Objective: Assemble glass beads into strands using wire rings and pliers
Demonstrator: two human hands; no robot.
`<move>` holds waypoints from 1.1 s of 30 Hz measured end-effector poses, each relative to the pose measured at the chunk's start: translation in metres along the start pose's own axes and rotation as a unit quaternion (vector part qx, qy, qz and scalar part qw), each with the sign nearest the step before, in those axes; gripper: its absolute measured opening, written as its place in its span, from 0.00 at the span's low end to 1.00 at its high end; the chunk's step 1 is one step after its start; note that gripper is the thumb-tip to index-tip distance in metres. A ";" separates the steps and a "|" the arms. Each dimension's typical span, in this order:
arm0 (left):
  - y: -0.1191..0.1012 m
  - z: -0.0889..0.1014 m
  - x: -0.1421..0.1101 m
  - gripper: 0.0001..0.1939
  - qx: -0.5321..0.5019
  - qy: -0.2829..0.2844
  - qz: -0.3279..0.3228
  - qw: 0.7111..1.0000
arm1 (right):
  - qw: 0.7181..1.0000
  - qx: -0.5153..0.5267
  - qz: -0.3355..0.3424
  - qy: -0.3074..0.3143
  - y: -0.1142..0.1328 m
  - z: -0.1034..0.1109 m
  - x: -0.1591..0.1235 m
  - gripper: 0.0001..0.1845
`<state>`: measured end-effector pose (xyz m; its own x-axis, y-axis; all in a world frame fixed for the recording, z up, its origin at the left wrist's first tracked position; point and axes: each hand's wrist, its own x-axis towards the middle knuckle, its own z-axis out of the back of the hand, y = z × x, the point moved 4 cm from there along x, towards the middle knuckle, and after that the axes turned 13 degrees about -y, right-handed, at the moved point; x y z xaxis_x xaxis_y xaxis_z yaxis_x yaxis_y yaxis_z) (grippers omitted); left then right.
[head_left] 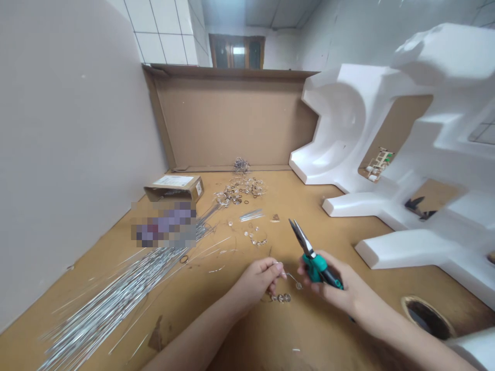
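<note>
My left hand (263, 278) is closed in a pinch on a thin wire (291, 277), which sticks out to the right and ends near a small clear bead (298, 286). Just below those fingers hang or lie several round clear beads (284, 298); I cannot tell which. In my right hand (332, 281) are long-nose pliers (309, 252) with green and black handles. The fingers are wrapped round the handles, and the jaws point up and left, a little apart, with nothing between them. A curved row of clear beads (259, 241) lies on the brown surface beyond my hands.
A large bundle of silvery wires (124, 293) spreads over the left side. Behind it stands an open cardboard box (174, 188). Farther back are piles of small rings and beads (242, 190) and short wire pieces (251, 215). White foam blocks (410, 245) line the right side.
</note>
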<state>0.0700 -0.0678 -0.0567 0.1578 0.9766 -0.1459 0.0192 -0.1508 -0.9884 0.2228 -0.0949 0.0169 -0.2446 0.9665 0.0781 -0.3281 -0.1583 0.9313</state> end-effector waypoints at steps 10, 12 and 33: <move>0.006 0.003 0.006 0.15 -0.029 -0.043 0.011 0.999 | 0.995 -0.074 -0.018 0.060 0.000 -0.007 -0.007 0.08; 0.006 0.003 0.005 0.14 -0.020 -0.039 0.008 0.999 | 0.996 -0.063 -0.018 0.067 0.002 -0.008 -0.003 0.07; 0.005 -0.002 -0.001 0.13 -0.090 0.032 0.058 0.994 | 0.992 -0.121 0.030 0.017 0.005 0.000 0.004 0.06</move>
<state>0.0715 -0.0700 -0.0609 0.2315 0.9405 -0.2487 0.1734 -0.2915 -0.9407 0.2201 -0.0921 0.0215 -0.3008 0.9467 0.1153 -0.5196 -0.2641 0.8126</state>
